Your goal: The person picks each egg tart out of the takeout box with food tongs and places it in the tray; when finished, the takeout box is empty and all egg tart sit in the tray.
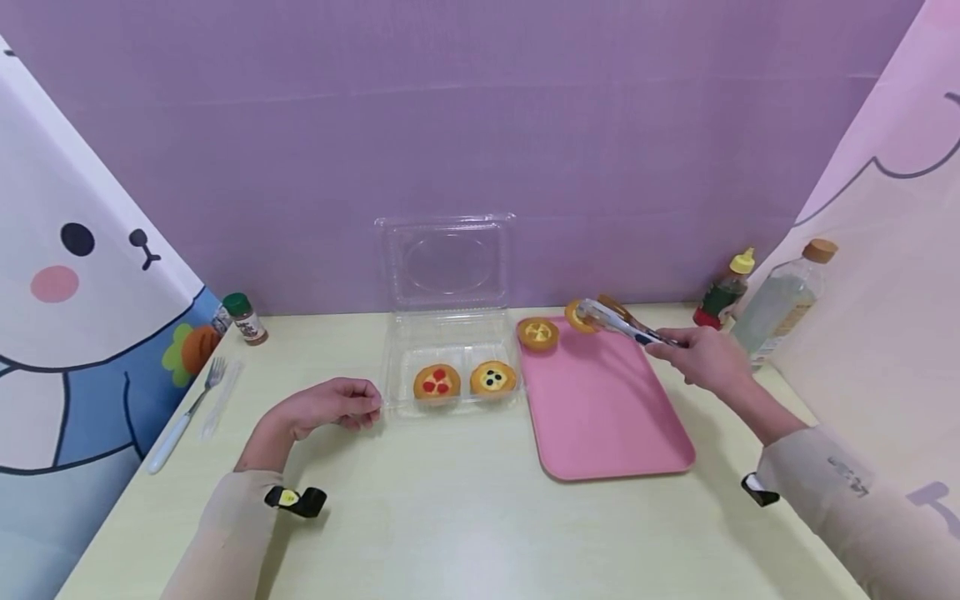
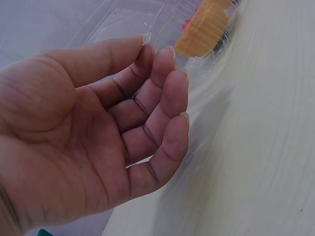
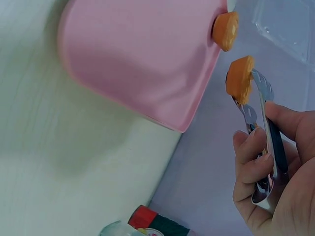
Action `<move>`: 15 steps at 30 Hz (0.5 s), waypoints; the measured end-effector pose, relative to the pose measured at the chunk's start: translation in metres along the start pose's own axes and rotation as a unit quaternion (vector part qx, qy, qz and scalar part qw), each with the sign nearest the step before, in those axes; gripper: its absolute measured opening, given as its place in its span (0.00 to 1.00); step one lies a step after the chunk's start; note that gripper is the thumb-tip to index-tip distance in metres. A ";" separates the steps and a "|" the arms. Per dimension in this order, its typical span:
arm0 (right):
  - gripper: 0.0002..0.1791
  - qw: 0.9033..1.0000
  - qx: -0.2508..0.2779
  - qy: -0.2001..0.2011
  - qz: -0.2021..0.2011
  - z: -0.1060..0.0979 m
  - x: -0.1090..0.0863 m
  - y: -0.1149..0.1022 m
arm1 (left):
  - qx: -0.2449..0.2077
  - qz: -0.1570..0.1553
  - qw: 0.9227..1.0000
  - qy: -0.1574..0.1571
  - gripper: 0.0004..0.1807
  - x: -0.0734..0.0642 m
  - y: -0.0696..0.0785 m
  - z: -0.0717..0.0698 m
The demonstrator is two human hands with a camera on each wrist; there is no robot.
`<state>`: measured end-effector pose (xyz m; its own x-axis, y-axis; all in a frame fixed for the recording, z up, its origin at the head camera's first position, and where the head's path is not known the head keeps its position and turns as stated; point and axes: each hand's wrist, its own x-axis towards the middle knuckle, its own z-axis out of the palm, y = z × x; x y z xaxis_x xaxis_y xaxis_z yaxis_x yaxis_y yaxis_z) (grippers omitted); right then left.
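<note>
My right hand (image 1: 705, 357) grips a pair of metal tongs (image 3: 269, 132) with dark handles. Between the tong tips, raised over the far end of the pink tray (image 1: 607, 417), is a small tart (image 3: 240, 79). Another tart (image 1: 538, 334) rests at the tray's far left corner. Left of the tray stands a clear plastic clamshell container (image 1: 450, 337), its lid raised. Inside sit a tart with red pieces (image 1: 437, 382) and one with dark berries (image 1: 492, 378). My left hand (image 1: 330, 407) pinches the container's front left corner between thumb and index finger.
A green-capped spice jar (image 1: 246, 318), a fork (image 1: 187, 415) and a clear wrapped strip (image 1: 222, 400) lie to the left. At the back right stand a yellow-topped sauce bottle (image 1: 726, 287) and a large clear bottle (image 1: 783, 300). A purple cloth (image 1: 480, 142) hangs behind the table.
</note>
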<state>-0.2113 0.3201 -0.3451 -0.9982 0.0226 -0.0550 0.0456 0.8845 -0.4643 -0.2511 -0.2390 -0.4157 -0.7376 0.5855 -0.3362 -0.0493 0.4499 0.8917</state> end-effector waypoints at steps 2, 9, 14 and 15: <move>0.32 1.000 0.004 -0.005 0.003 0.002 0.000 0.001 | 0.000 -0.001 1.000 0.000 0.16 0.000 0.000 0.000; 0.30 1.000 0.020 -0.010 0.014 0.009 0.002 0.004 | 0.001 -0.001 1.000 0.000 0.17 0.000 0.000 0.000; 0.31 1.000 0.019 -0.012 0.015 0.013 0.004 0.007 | 0.001 -0.001 1.000 0.000 0.17 -0.001 0.001 0.001; 0.31 1.000 0.019 -0.014 0.016 0.014 0.004 0.007 | 0.001 0.000 1.000 0.000 0.17 0.000 0.001 0.001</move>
<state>-0.2143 0.3198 -0.3615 -0.9948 0.0375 -0.0943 0.0796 0.8649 -0.4956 -0.2505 -0.2383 -0.4149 -0.7376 0.5853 -0.3368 -0.0480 0.4520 0.8907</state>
